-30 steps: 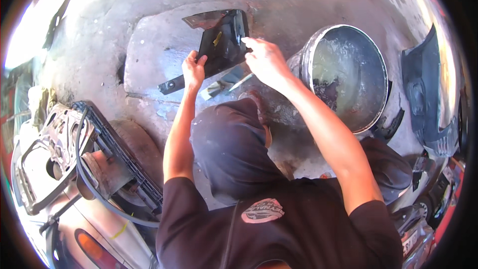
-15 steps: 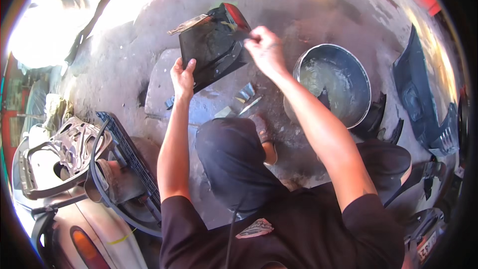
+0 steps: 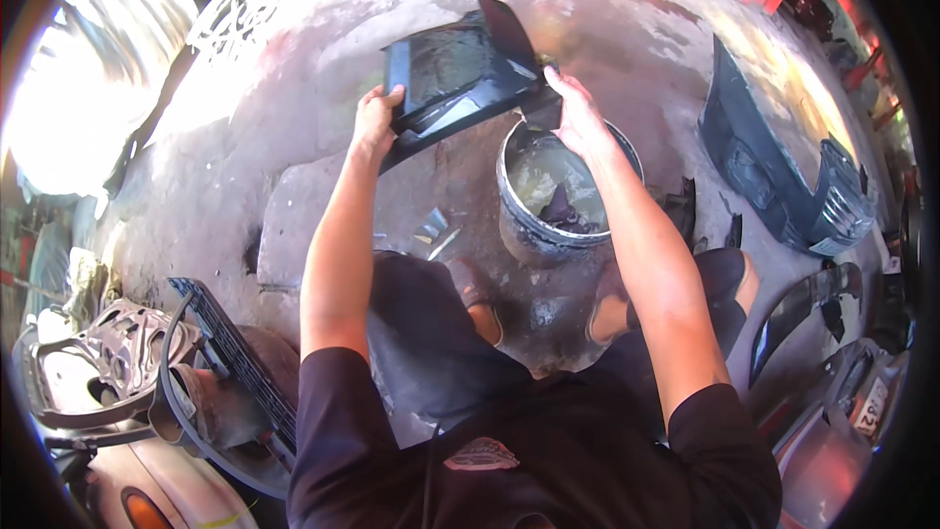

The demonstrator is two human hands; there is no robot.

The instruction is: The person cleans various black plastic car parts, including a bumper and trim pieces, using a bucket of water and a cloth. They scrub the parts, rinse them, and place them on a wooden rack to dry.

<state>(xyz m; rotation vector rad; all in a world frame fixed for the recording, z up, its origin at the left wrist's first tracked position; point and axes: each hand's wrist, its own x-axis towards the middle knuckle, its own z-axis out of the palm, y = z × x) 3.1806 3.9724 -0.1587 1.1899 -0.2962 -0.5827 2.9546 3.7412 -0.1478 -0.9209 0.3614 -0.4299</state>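
Observation:
A dark car body panel (image 3: 441,69), glossy in places, is held up in front of me, tilted with its right end higher. It carries a dark reddish section (image 3: 507,31) at the upper right. My left hand (image 3: 374,120) is closed on the panel's left edge, thumb on top. At the right end, my right hand (image 3: 580,116) is closed on a dark flat piece (image 3: 541,110) against the panel; whether this is a separate sheet cannot be made out. Below it stands a bucket (image 3: 509,211) of cloudy liquid, with a dark cloth-like thing (image 3: 560,208) inside.
Small scraps (image 3: 431,225) and a thin pale strip (image 3: 445,244) lie on the floor before my feet. A dark bumper (image 3: 754,171) lies to the right. At lower left are a black grille (image 3: 235,362) and a pale car part (image 3: 162,475) with an orange lamp.
The panel has moved right and turned, its right end now over the bucket's far rim. My right hand has shifted to the panel's right end. The view has also shifted.

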